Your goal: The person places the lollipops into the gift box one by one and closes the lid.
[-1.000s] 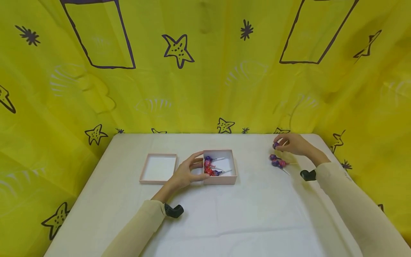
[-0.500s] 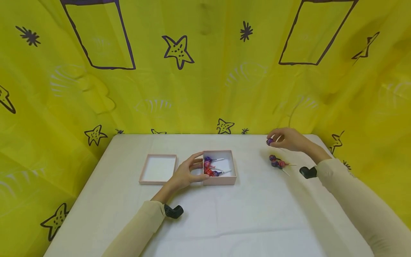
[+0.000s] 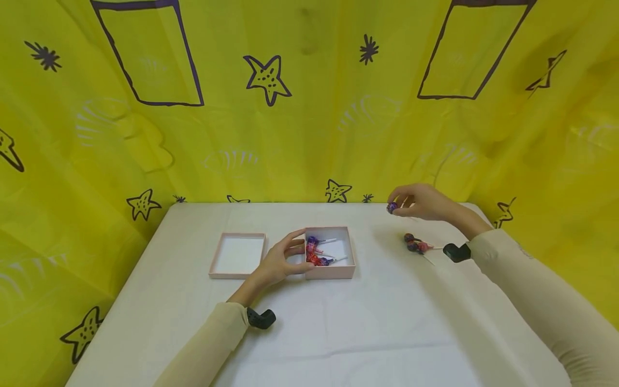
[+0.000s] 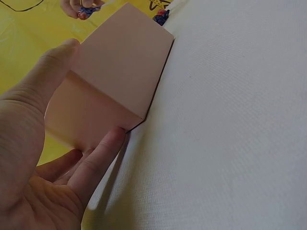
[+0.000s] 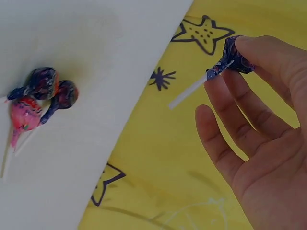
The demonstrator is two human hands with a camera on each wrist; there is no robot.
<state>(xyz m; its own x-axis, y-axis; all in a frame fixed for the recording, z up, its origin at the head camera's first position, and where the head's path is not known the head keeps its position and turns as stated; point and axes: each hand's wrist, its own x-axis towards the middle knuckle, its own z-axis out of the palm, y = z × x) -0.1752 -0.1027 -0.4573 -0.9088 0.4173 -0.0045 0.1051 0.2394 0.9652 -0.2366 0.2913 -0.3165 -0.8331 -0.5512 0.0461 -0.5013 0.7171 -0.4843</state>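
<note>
My right hand [image 3: 422, 202] pinches a purple-wrapped lollipop [image 5: 229, 56] by its candy head, raised above the back right of the table. Its white stick points away from the fingers in the right wrist view. At the middle of the table, my left hand [image 3: 276, 262] grips the left end of a pale pink open box [image 3: 331, 273]. The thumb [image 4: 57, 60] presses one wall while the fingers [image 4: 98, 165] lie against the adjoining one. Inside the box, several red and purple lollipops [image 3: 316, 260] lie with their heads to the left and white sticks to the right.
Three lollipops [image 3: 415, 244], two dark and one pink, lie together on the table right of the box. Left of my left hand lies the box's shallow lid [image 3: 238, 255], inside up. A yellow patterned curtain [image 3: 300, 140] hangs behind the white-covered table [image 3: 309, 322].
My right hand has risen and moved left with the purple lollipop, away from the small pile. The left hand has stayed at the box.
</note>
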